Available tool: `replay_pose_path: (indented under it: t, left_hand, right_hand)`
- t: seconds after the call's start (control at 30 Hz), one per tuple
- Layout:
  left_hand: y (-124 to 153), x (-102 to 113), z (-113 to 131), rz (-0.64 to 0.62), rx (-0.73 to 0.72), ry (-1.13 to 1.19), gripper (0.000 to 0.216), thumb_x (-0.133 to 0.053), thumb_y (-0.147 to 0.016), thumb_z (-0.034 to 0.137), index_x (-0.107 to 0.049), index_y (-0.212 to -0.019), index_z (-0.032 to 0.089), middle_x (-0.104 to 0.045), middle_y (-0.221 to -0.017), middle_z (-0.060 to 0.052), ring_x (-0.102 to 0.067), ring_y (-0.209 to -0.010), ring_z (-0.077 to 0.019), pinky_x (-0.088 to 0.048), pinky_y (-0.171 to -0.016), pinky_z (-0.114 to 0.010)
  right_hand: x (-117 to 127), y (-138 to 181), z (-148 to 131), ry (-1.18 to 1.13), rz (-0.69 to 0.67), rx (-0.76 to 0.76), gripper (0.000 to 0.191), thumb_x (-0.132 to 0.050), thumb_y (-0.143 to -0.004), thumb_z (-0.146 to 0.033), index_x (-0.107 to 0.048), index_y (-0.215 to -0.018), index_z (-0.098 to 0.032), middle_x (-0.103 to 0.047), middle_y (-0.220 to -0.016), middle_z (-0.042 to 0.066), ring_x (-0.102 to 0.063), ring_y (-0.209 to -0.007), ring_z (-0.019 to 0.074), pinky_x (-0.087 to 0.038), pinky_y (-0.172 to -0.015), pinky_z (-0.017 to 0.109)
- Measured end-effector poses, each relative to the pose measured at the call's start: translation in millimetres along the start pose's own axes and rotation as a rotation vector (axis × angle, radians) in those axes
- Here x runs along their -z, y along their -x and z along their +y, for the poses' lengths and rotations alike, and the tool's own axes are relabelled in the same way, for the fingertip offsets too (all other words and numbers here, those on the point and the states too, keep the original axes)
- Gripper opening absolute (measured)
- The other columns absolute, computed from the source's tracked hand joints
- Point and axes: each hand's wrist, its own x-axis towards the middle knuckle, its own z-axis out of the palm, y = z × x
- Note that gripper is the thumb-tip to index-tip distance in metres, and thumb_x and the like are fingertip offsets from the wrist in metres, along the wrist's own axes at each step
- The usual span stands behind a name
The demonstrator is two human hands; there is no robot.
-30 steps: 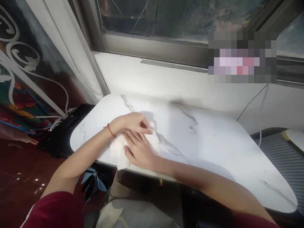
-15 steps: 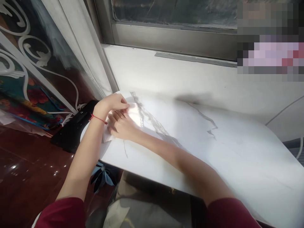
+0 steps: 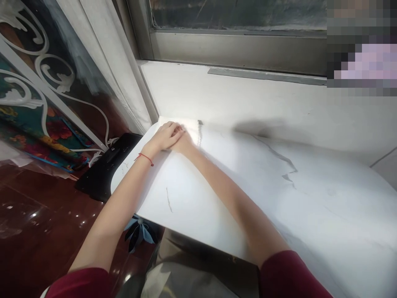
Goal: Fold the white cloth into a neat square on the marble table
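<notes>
A thin white cloth [image 3: 191, 127] with a fringed-looking right edge lies on the white marbled tabletop [image 3: 198, 198], near its far left corner by the wall. My right hand [image 3: 182, 142] presses down on this cloth; its fingers are mostly covered by my other hand. My left hand [image 3: 166, 133] wears a red string bracelet [image 3: 145, 156] on the wrist. Its fingers lie stretched out over the cloth and the right hand's fingers. Both hands touch each other, and the cloth beneath them is partly hidden.
Behind the table rise a white wall [image 3: 263, 101] and a window frame [image 3: 235, 49]. A white curtain [image 3: 105, 62] hangs at the left, beside white scrolled metalwork [image 3: 58, 70]. A black flat object [image 3: 99, 174] stands by the table's left end. Below the front edge is a blue-and-black petal-shaped thing [image 3: 140, 234].
Both hands have moved away from me toward the wall, and the cloth has shifted with them to the back corner. My left fingers have gone from pinched to laid flat.
</notes>
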Motion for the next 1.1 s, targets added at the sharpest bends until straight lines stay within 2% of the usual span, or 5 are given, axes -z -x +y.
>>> replay_pose_path:
  t: [0.33,0.57,0.73,0.93,1.1]
  left_hand:
    - [-7.3,-16.7,9.4,0.004,0.030,-0.008,0.049,-0.033,-0.103,0.045,-0.051,-0.144,0.028,-0.049,-0.151,-0.010,-0.043,-0.140,-0.0285,-0.029,-0.119,-0.050]
    - [-1.4,-0.8,25.9,-0.006,-0.065,-0.150,0.047,-0.052,-0.091,0.055,-0.065,-0.123,0.023,-0.066,-0.121,-0.011,-0.059,-0.115,-0.0317,-0.045,-0.102,-0.043]
    - [7.8,10.1,60.1,-0.173,-0.074,-0.145,0.036,-0.057,-0.086,0.058,-0.065,-0.097,0.025,-0.072,-0.085,-0.004,-0.067,-0.082,-0.0266,-0.046,-0.072,-0.033]
    - [40.6,32.8,116.8,-0.436,0.043,-0.149,0.030,-0.069,-0.072,0.054,-0.060,-0.081,0.027,-0.073,-0.077,-0.001,-0.069,-0.075,-0.0259,-0.043,-0.066,-0.032]
    - [97.3,47.5,159.6,-0.535,0.050,-0.281,0.018,-0.061,-0.080,0.043,-0.057,-0.071,0.028,-0.068,-0.065,-0.002,-0.065,-0.064,-0.0277,-0.040,-0.059,-0.036]
  right_hand:
    - [10.6,16.6,23.7,-0.020,0.068,-0.080,0.058,-0.052,-0.098,-0.030,-0.046,-0.152,-0.009,-0.045,-0.158,0.018,-0.035,-0.149,0.0284,-0.020,-0.125,0.044]
    - [31.0,70.3,15.1,-0.076,0.136,-0.006,0.058,-0.054,-0.095,-0.028,-0.048,-0.150,-0.010,-0.047,-0.157,0.016,-0.039,-0.146,0.0273,-0.028,-0.121,0.042]
    - [47.6,132.6,5.9,-0.078,0.117,0.062,0.051,-0.052,-0.097,-0.028,-0.055,-0.143,-0.006,-0.051,-0.153,0.019,-0.044,-0.143,0.0292,-0.032,-0.120,0.044]
    - [61.8,203.1,-33.1,-0.111,0.156,0.103,0.050,-0.049,-0.097,-0.032,-0.057,-0.142,-0.011,-0.058,-0.147,0.017,-0.046,-0.142,0.0310,-0.035,-0.121,0.049]
    - [71.3,250.6,-74.3,-0.147,0.192,0.203,0.049,-0.047,-0.098,-0.034,-0.062,-0.136,-0.007,-0.062,-0.141,0.020,-0.043,-0.144,0.0320,-0.034,-0.122,0.051]
